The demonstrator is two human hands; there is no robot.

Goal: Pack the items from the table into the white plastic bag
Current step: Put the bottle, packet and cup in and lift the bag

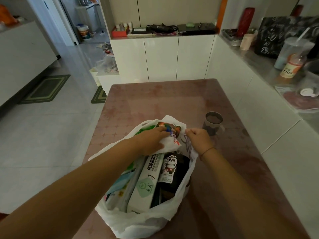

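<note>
White plastic bag standing open at the near end of the pinkish patterned table, stuffed with a long white-and-green box, a black panda-label pouch and a colourful snack packet at its far end. Left hand laid on that packet, fingers stretched out; right hand curled, pinching the bag's right rim. Dark glass mug just beyond, to the right, apart from the bag.

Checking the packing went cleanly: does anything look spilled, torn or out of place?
Nothing stands out. The bag sits open on the table, packed full; the mug beside it is upright, with no spill around it.
</note>
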